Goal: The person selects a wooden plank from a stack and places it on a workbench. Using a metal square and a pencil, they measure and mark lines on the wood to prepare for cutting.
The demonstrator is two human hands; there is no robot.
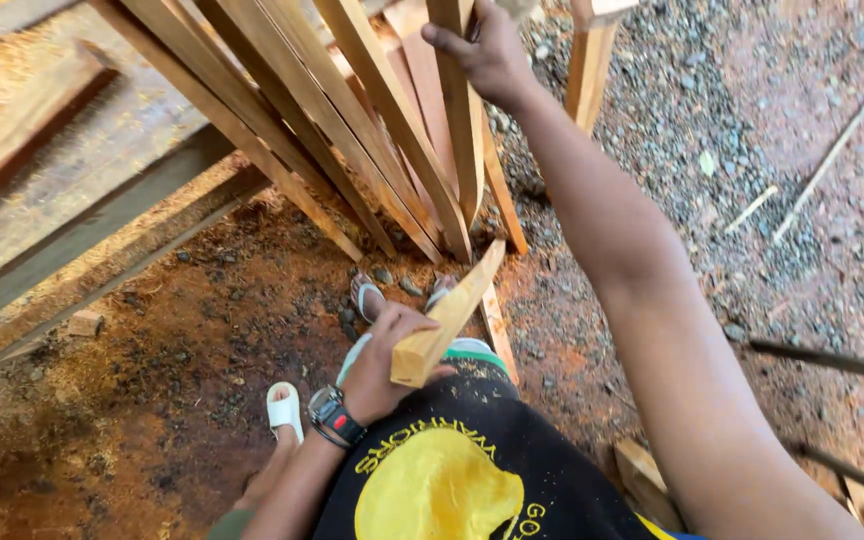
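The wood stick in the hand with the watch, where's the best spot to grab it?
Grab the short wooden stick at its thick, square-cut near end, coming from the left side, where the left hand wraps it now. That end is blunt and wide, so fingers close around it well. The far end narrows to a slanted tip near the leaning slats, which the right hand is holding.

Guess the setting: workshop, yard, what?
Likely an outdoor woodworking or sawmill yard: sawn wooden slats lean in a stack, sawdust covers the reddish dirt, and gravel ground lies beside. The left hand holds a short wooden strip.
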